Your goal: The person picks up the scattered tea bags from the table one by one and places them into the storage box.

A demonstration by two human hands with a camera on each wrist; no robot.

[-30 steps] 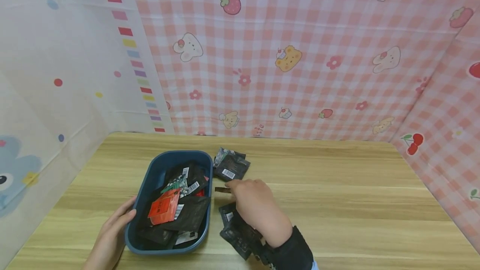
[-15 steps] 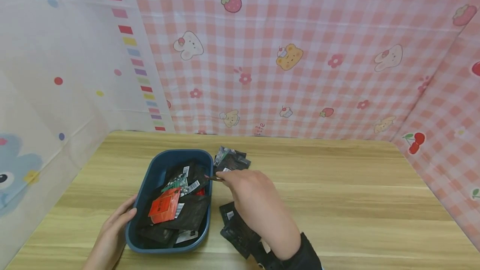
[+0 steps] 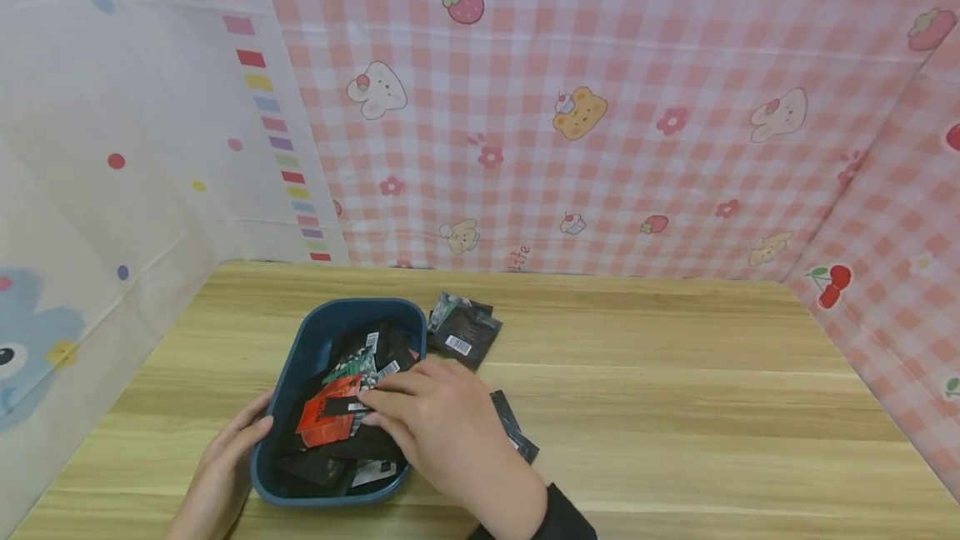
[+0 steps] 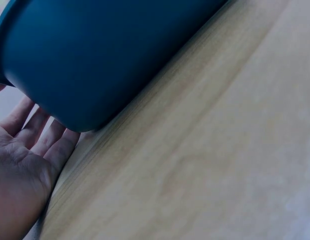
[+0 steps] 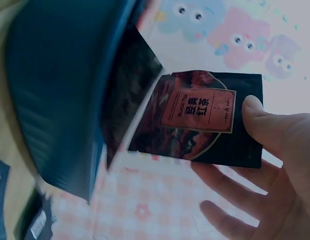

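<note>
My right hand (image 3: 453,432) is over the right rim of a deep blue plastic bin (image 3: 322,503), pinching a black tea sachet (image 5: 202,117) between thumb and fingers. Its red label reads "Black Tea" in the right wrist view. Below the held sachet, an orange sachet (image 3: 327,432) lies on several dark ones in the bin. A green-and-white patterned sachet (image 3: 348,367) lies behind it. My left hand (image 3: 217,465) rests against the bin's left side. In the left wrist view its extended fingers (image 4: 54,137) touch the bin's lower corner.
Dark sachets (image 3: 468,336) lie in a small pile beyond the bin's right corner. More black sachets (image 3: 513,427) lie nearer on the wooden table (image 3: 675,407), mostly hidden behind my right hand. Patterned cloth (image 3: 525,190) hangs along the table's far edge.
My right hand, holding the sachet, has moved left from above the table to over the bin. My left hand and the bin have stayed in place.
</note>
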